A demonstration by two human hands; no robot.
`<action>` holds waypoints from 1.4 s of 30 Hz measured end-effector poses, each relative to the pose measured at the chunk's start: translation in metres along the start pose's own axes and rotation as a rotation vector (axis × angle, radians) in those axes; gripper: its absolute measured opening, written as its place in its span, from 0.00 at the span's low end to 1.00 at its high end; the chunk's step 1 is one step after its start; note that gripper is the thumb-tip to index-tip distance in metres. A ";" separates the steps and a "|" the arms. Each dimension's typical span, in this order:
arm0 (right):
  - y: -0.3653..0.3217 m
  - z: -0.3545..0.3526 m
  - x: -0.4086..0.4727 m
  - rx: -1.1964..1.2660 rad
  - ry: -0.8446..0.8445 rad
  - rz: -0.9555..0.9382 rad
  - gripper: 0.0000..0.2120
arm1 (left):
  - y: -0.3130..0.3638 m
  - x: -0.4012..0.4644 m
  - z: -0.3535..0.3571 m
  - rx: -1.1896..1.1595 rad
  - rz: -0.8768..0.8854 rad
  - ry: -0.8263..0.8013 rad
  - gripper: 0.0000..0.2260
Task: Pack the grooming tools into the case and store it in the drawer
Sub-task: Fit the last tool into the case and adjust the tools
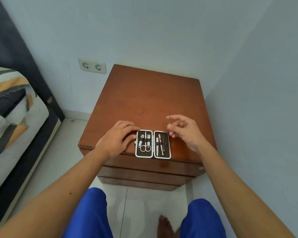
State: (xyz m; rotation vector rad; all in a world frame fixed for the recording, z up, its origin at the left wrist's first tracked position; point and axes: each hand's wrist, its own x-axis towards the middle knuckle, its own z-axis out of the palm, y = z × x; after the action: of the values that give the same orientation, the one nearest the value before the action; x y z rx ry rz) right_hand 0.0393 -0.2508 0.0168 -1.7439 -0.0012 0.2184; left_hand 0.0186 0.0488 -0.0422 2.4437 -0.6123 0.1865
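Observation:
An open grooming case (153, 144) with a white rim and dark lining lies flat near the front edge of the brown nightstand (150, 98). Its left half holds small scissors (145, 146), a clipper and another tool. Its right half holds a file and two thin tools (161, 144). My left hand (118, 138) rests on the nightstand top, with its fingertips against the case's left edge. My right hand (183, 130) hovers just right of the case and pinches a thin metal tool (169, 120) that points up.
The nightstand's shut drawer fronts (144, 170) sit below the case, with a small knob (201, 168) at the right. A bed (12, 109) stands to the left, a wall socket (92, 66) behind. The wall is close on the right. My knees and a foot are below.

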 end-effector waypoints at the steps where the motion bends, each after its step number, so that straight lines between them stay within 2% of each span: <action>1: 0.004 0.000 -0.004 0.018 0.017 -0.002 0.14 | 0.000 0.000 0.000 0.000 0.000 0.000 0.14; 2: 0.007 0.000 -0.008 0.031 0.027 0.000 0.14 | 0.000 0.000 0.000 0.000 0.001 0.000 0.14; 6: 0.014 0.000 -0.016 0.029 0.020 -0.006 0.22 | -0.001 0.000 0.001 0.005 -0.002 -0.002 0.14; 11: 0.016 0.006 -0.015 -0.096 0.022 -0.074 0.14 | -0.002 -0.001 0.001 0.001 -0.010 -0.009 0.15; 19: 0.025 0.005 -0.009 -0.215 0.019 -0.119 0.21 | -0.001 0.000 0.001 -0.005 0.005 0.002 0.14; 24: 0.029 0.005 -0.009 -0.248 0.015 -0.139 0.16 | -0.002 0.000 0.001 0.000 0.010 0.000 0.14; 29: 0.029 0.003 -0.012 -0.285 0.026 -0.154 0.17 | -0.002 -0.001 0.001 -0.006 -0.002 -0.004 0.14; 34: 0.020 0.003 -0.015 -0.440 -0.030 -0.170 0.24 | -0.001 0.000 0.001 -0.002 0.004 0.007 0.13; 39: 0.009 -0.007 -0.014 -0.662 -0.191 -0.126 0.41 | -0.001 0.000 0.001 0.007 0.011 0.002 0.14; 42: 0.004 -0.010 -0.013 -0.726 -0.283 -0.103 0.47 | -0.001 0.000 0.001 0.009 0.008 0.002 0.14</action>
State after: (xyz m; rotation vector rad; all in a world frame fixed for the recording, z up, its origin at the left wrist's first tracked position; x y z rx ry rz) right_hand 0.0279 -0.2633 0.0166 -2.4086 -0.4213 0.4232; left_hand 0.0188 0.0490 -0.0434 2.4500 -0.6209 0.1957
